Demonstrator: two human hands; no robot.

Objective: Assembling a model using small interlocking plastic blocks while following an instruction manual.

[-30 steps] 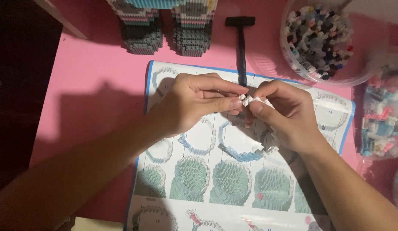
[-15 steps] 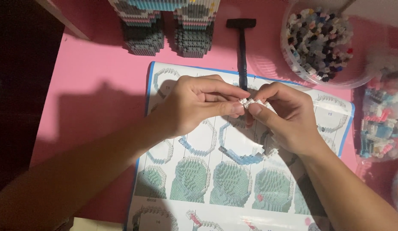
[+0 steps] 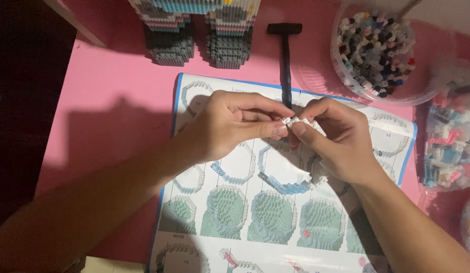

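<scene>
Over the sheet [image 3: 235,167], the left hand [image 3: 230,126] and right hand [image 3: 336,139] both pinch a tiny white brick piece [image 3: 298,122] at their fingertips. Squeezed too hard, it could snap and bricks could scatter.

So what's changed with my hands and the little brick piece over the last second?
Hardly anything. Both hands keep pinching the small white brick piece above the instruction sheet, left hand and right hand fingertip to fingertip; nothing taken up or let go. The black hammer tool and bead tub stay put.
</scene>
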